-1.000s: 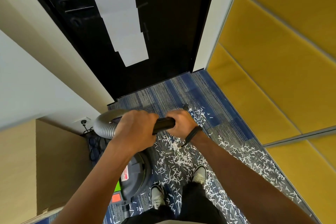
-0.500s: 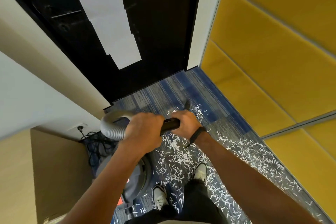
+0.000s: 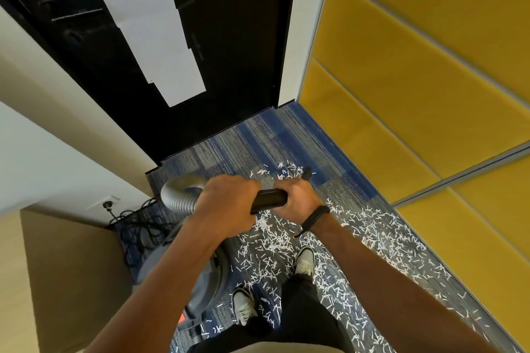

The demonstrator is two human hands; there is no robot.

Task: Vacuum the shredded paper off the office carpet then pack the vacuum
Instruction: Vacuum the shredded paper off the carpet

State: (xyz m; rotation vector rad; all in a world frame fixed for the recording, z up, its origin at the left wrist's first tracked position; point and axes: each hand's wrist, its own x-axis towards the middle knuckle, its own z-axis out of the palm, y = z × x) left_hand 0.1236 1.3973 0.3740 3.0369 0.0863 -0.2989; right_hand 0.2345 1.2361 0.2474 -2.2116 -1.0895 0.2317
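White shredded paper [image 3: 370, 235] is strewn over the blue-grey striped carpet [image 3: 258, 137], from my feet out along the right wall. My left hand [image 3: 226, 203] grips the black vacuum wand [image 3: 269, 200] where the grey ribbed hose [image 3: 179, 198] joins it. My right hand [image 3: 298, 198], with a black wristband, grips the wand further forward. The wand's tip [image 3: 307, 173] pokes out beyond my right hand over the scraps. The grey vacuum canister [image 3: 209, 284] sits on the floor under my left forearm, mostly hidden.
A black door [image 3: 229, 51] with white paper sheets taped on closes the corridor ahead. Yellow padded panels [image 3: 415, 94] line the right wall. A tangled black cable [image 3: 137, 226] runs from a wall socket [image 3: 107, 205] at left, beside a beige cabinet [image 3: 66, 281]. My two shoes stand among the scraps.
The view has tilted upward, so hands and wand appear lower in frame. Both hands keep their grip on the wand, and the tip now shows past my right hand.
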